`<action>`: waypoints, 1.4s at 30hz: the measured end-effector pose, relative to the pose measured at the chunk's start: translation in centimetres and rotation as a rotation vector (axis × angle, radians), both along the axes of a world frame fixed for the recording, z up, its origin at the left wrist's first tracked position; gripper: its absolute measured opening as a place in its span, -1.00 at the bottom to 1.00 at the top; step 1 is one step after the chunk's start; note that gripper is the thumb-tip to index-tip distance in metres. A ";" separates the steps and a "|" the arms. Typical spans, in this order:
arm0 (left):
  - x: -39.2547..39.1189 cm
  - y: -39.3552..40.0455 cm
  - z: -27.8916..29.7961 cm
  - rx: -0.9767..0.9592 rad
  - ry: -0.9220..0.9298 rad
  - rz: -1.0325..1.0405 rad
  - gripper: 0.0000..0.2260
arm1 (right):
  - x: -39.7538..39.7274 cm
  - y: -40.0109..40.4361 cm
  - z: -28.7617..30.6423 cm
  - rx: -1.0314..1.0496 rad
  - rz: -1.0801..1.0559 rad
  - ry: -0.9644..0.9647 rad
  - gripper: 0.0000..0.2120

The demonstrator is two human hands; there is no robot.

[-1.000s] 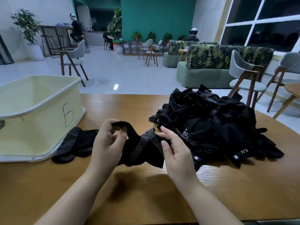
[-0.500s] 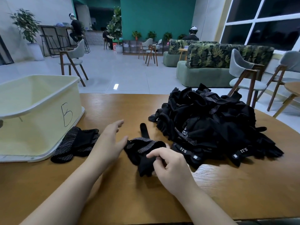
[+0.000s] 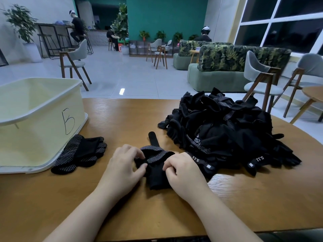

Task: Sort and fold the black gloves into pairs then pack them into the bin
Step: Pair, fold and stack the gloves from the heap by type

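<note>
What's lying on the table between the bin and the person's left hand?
In the head view, a folded pair of dotted black gloves lies there, against the bin and apart from the left hand.

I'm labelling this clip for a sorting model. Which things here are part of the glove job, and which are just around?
Job:
- glove being folded, under left hand and right hand
- glove pile
- folded pair beside bin
- bin
- table

Just around:
- chairs
- sofa
- plants
</note>
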State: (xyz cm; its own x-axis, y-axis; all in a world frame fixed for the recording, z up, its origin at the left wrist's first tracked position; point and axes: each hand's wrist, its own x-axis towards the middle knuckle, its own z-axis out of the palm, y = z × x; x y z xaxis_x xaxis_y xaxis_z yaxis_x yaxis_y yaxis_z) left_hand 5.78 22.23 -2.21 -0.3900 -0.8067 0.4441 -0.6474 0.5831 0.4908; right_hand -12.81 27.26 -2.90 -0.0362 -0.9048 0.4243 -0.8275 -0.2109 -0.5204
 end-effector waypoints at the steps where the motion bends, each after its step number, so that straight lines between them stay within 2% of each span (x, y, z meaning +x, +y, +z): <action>1: 0.1 0.4 0.1 0.021 0.019 -0.108 -0.87 | 0.1 0.0 -0.1 -0.007 0.006 0.000 -0.64; 3: 0.3 1.1 0.0 0.104 -0.039 -0.291 -0.73 | 0.1 0.1 -0.2 -0.004 0.006 0.001 -0.59; 5: 0.4 1.3 -0.4 0.092 -0.142 -0.343 -0.60 | 0.0 0.2 -0.2 0.024 -0.004 0.001 -0.63; 9: 0.7 1.1 0.0 0.054 -0.051 -0.330 -0.83 | 0.2 0.4 0.0 0.023 0.038 -0.011 -0.64; 16: 3.6 2.4 1.4 0.239 0.154 -0.330 -0.90 | 0.9 1.3 0.1 -0.014 0.234 0.000 -0.62; 20: 5.5 3.4 1.3 0.363 0.124 -0.368 -0.66 | 1.4 2.0 0.5 -0.031 0.321 0.023 -0.67; 22: 5.7 3.5 1.3 0.404 0.139 -0.348 -0.63 | 1.7 2.1 0.4 -0.022 0.348 0.058 -0.66; 24: 5.5 3.1 1.2 0.379 0.171 -0.286 -0.59 | 1.9 1.7 0.1 0.014 0.315 0.117 -0.61; 27: 5.0 2.1 0.7 0.243 0.049 -0.248 -0.70 | 2.0 1.1 -0.5 -0.024 0.056 0.219 -0.63; 29: 4.7 1.8 0.4 0.206 -0.021 -0.248 -0.76 | 1.6 0.7 -0.7 -0.053 -0.097 0.215 -0.63; 32: 4.4 1.3 0.1 0.143 -0.040 -0.215 -0.86 | 1.2 0.7 -0.6 -0.131 -0.095 0.145 -0.68; 34: 4.0 0.9 0.3 0.128 -0.072 -0.178 -0.78 | 1.4 0.9 -0.5 -0.156 -0.024 0.144 -0.66; 38: 2.9 -0.2 0.5 0.250 -0.300 -0.058 -0.22 | 1.7 0.8 -0.9 -0.148 0.070 0.152 -0.65; 40: 2.3 -0.5 0.2 0.271 -0.350 -0.017 -0.13 | 1.4 0.7 -1.2 -0.153 0.080 0.125 -0.66; 42: 2.0 -0.3 -0.2 0.263 -0.337 -0.020 -0.13 | 1.2 0.8 -1.1 -0.162 0.091 0.091 -0.68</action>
